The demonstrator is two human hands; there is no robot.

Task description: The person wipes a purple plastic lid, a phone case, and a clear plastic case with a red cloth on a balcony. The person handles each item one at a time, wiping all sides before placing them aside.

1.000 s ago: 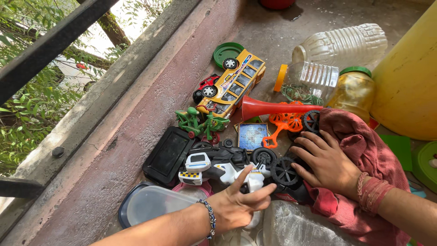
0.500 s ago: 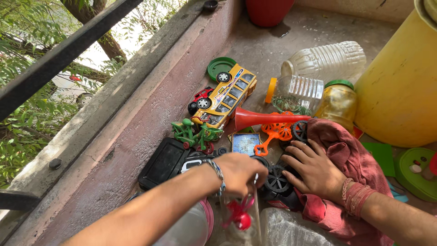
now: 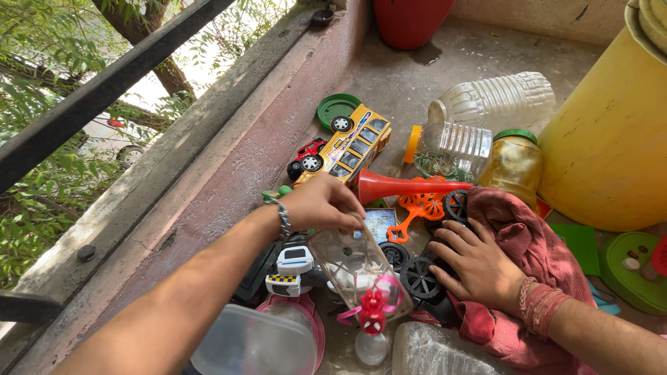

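Clear plastic toy pack (image 3: 358, 274) pinched in left hand (image 3: 321, 205); right hand (image 3: 479, 267) spread flat on red cloth (image 3: 535, 243) alongside.

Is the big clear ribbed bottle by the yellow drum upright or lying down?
Lying down: the clear ribbed bottle rests on its side on the concrete floor, neck toward the yellow bus.

I see the left hand (image 3: 321, 203) gripping a clear plastic packet (image 3: 358, 274) by its top edge, a red figure (image 3: 373, 310) dangling below it. Right hand (image 3: 479, 267) rests flat on black toy wheels (image 3: 421, 278), red cloth (image 3: 531, 243) beside its wrist.
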